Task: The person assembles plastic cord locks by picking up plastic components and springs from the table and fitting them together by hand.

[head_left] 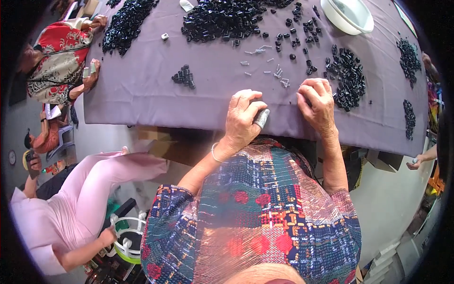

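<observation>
My left hand is at the table's near edge with its fingers curled in and a grey wrapping on the thumb. A dark spot shows between thumb and forefinger, too small to name. To its right, my right hand is bent over the cloth, thumb and fingers pinched together; what they hold, if anything, is hidden. Just beyond and between the hands lie several small metal springs. A pile of small black plastic pieces is beside my right hand, and a smaller cluster of black pieces lies beyond my left.
Larger heaps of black pieces cover the far side of the purple tablecloth. A white bowl stands at the far right. People sit along the left, one in a red patterned top; another person's hand shows at right.
</observation>
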Action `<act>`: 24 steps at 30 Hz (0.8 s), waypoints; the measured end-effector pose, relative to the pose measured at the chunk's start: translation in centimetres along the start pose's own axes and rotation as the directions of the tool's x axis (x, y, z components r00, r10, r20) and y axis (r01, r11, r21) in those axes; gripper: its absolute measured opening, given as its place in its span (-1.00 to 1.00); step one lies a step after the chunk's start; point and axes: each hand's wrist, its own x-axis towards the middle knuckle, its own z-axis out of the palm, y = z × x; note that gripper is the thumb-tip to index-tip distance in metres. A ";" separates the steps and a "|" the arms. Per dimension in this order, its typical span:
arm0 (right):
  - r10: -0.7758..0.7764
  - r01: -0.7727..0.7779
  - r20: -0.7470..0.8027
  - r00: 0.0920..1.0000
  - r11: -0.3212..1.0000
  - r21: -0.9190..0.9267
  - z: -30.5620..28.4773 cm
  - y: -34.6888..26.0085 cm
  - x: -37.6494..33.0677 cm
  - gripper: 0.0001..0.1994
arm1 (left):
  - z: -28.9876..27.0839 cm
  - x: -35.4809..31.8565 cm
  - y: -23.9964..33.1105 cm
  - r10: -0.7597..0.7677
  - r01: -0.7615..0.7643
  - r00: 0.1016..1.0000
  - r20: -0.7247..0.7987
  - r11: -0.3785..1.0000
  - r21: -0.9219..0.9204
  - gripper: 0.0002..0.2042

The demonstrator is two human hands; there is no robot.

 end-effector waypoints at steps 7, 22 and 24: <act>0.026 -0.026 0.001 1.000 0.997 -0.079 2.3 -1.6 1.3 -0.82 | 0.0 0.0 -0.1 0.002 -0.002 1.000 -0.006 1.000 0.014 -0.77; 0.045 -0.044 -0.030 0.999 0.999 0.032 2.1 -1.2 0.7 -0.79 | -0.1 -0.1 -0.1 -0.001 0.001 1.000 -0.005 1.000 0.008 -0.76; 0.046 -0.046 0.008 0.999 0.998 -0.031 2.3 -1.7 0.9 -0.78 | 0.0 -0.1 -0.1 -0.010 0.010 1.000 -0.018 1.000 -0.009 -0.77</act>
